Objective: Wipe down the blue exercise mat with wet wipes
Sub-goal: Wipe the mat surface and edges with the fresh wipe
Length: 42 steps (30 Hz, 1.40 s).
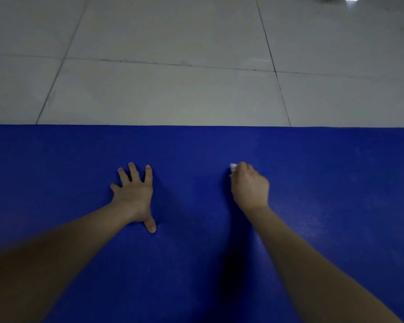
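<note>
The blue exercise mat [196, 148] covers the lower part of the view, its far edge running straight across. My left hand [134, 194] lies flat on the mat with its fingers spread, pressing down. My right hand [250, 186] is curled round a white wet wipe [233, 168], of which only a small corner shows past the fingers. That hand presses the wipe onto the mat, right of centre. A faint damp sheen shows on the mat to the right of my right forearm.
Beyond the mat's far edge lies a pale tiled floor [173, 89] with dark grout lines. A bright reflection [351, 0] glints at the top right.
</note>
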### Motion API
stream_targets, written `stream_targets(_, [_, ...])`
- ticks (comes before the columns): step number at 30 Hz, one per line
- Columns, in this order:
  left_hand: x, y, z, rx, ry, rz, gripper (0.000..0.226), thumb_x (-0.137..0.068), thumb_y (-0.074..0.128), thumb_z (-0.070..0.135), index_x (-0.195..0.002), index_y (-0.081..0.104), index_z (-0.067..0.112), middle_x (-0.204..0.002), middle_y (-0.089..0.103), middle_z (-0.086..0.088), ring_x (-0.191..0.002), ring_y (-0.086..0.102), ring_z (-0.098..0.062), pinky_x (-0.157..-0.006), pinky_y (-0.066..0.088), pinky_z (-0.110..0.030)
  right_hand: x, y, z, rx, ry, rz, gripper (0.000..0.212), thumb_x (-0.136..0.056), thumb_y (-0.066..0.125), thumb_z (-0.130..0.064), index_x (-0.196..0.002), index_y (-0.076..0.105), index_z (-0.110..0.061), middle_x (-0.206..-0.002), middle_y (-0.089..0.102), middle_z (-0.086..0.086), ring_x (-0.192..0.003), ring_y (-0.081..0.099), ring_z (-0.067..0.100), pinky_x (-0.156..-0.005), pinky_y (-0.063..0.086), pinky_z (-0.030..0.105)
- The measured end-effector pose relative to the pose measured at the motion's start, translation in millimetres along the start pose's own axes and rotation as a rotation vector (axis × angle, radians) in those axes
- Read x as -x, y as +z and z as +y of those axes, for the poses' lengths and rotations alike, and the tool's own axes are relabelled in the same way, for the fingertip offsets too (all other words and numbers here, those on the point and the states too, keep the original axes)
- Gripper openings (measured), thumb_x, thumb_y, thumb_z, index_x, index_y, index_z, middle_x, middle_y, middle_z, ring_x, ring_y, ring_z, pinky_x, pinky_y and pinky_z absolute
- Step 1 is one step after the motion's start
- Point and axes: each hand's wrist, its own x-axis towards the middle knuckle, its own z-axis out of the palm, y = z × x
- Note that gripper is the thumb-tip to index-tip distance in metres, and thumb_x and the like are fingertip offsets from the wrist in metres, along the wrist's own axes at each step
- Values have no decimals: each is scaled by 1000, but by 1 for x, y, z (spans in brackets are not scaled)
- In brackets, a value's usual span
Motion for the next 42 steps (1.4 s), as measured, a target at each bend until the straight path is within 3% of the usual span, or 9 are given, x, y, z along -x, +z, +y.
stream_targets(5, [0, 1, -1, 17, 7, 3, 176, -42, 98, 56, -152, -34, 17, -157, -36, -25, -147, -21, -53, -119, 16, -67, -17, -12, 78, 92, 300, -18, 25, -104, 50, -28, -94, 52, -5, -82, 63, 13, -58, 45, 24, -49, 20, 27])
stream_targets(9, [0, 2, -1, 32, 9, 5, 176, -42, 99, 54, -152, -33, 17, -157, -36, -25, -147, -21, -53, -119, 14, -68, -26, -7, 65, 59, 413, 16, 22, -105, 47, -23, -100, 54, -3, -85, 64, 16, -61, 45, 23, -50, 23, 28])
stream_targets(13, [-2, 1, 0, 21, 7, 6, 176, -42, 99, 55, -152, -33, 17, -157, -35, -26, -147, -20, -54, -119, 15, -69, -20, 8, 0, 26, 240, -5, 21, -104, 52, -24, -93, 57, -6, -74, 63, 10, -49, 39, 18, -44, 13, 23])
stream_targets(18, [-1, 1, 1, 8, 1, 0, 175, -43, 98, 55, -152, -34, 16, -156, -35, -27, -147, -20, -54, -119, 15, -68, -7, 17, -83, -54, 4, -60, 28, -79, 83, -17, -73, 55, -13, -53, 51, 2, -34, 33, 15, -45, 1, 16])
stream_targets(23, [0, -1, 2, 13, -6, -13, 176, -43, 98, 55, -152, -34, 16, -156, -36, -27, -147, -20, -54, -118, 15, -69, -13, 11, -83, -13, -234, -86, 30, -80, 83, -20, -72, 55, -13, -53, 50, 1, -35, 24, 16, -45, 3, 17])
stream_targets(27, [-1, -1, 0, 26, 4, -7, 176, -42, 99, 55, -151, -35, 16, -156, -36, -26, -146, -22, -54, -118, 14, -69, -30, 1, -23, 35, -51, -91, 21, -99, 61, -27, -92, 60, -7, -80, 65, 12, -53, 58, 29, -46, 22, 25])
stream_targets(34, [-2, 2, -2, 49, 10, -9, 175, -44, 99, 52, -151, -35, 17, -155, -38, -25, -146, -23, -54, -119, 12, -69, -49, -22, 87, 179, 237, -138, 15, -98, 56, -17, -106, 52, -5, -91, 62, 15, -61, 46, 26, -51, 28, 29])
stream_targets(38, [-2, 2, 0, 55, 13, -14, 175, -44, 100, 51, -151, -36, 17, -155, -39, -25, -146, -24, -53, -119, 10, -70, -53, -10, 61, 103, 290, -87, 18, -104, 48, -20, -110, 50, -3, -94, 63, 16, -61, 46, 25, -51, 31, 30])
stream_targets(42, [-3, 2, -1, 43, 8, -12, 176, -44, 99, 52, -151, -36, 16, -155, -39, -25, -146, -23, -54, -118, 11, -70, -48, 6, -11, 57, 105, -97, 19, -107, 41, -24, -111, 51, -8, -97, 63, 10, -57, 42, 21, -45, 20, 28])
